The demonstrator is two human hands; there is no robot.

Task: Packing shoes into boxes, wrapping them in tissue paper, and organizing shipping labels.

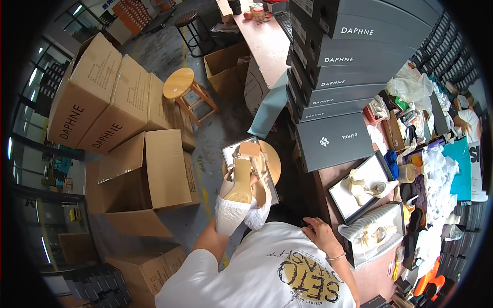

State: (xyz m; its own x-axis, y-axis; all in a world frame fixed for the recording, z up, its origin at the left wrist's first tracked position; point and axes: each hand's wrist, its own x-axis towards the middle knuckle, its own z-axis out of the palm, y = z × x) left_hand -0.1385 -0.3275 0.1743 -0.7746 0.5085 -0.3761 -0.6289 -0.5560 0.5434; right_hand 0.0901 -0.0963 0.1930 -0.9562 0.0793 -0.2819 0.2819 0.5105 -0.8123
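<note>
My left hand is raised and holds a pair of beige high-heeled sandals soles up, their toes stuffed with white paper that hides most of my fingers. Under them, an open shoe box lies on a round wooden stool. My right hand rests with loosely spread fingers on the edge of the pinkish table and holds nothing. It is next to an open box with a pale shoe.
A tall stack of grey shoe boxes stands on the table. Another open box with white shoes and cluttered bags and paper lie to the right. Cardboard cartons, one of them open, fill the floor at left, beside a wooden stool.
</note>
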